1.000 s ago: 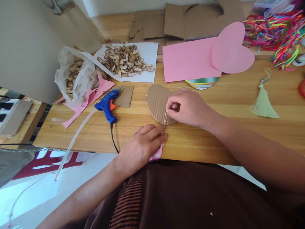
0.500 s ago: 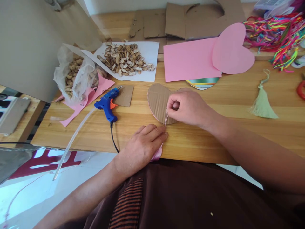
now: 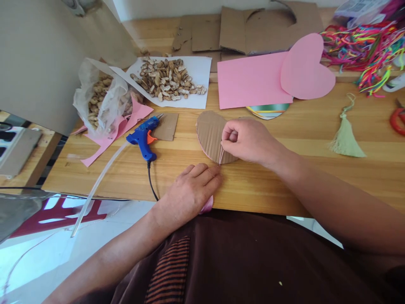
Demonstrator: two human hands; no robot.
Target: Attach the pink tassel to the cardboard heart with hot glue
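Thin pale strands (image 3: 222, 153) run taut btwn two bare hands at a light-brown wooden table (image 3: 268, 190), as I see it remotely via the head cam. The right hand (image 3: 245, 141) pinches the upper end btwn thumb & index finger, other fingers curled in, above a rounded, pink-edged piece of corrugated brown cardboard (image 3: 210, 134), pt. hidden by that hand. The left hand (image 3: 198, 188) lies palm down near the table's front edge, fingers close tog., over a glossy pink bundle (image 3: 207, 205), mostly covered; I can't tell how firmly they grip underneath. The strands' lower end meets the left fingertips, just below the cardboard. To the l., I have a blue glue gun w/ orange trigger (image 3: 143, 137); farther r., a pale-green tassel w/ looped cord (image 3: 347, 137), well apart from both hands.
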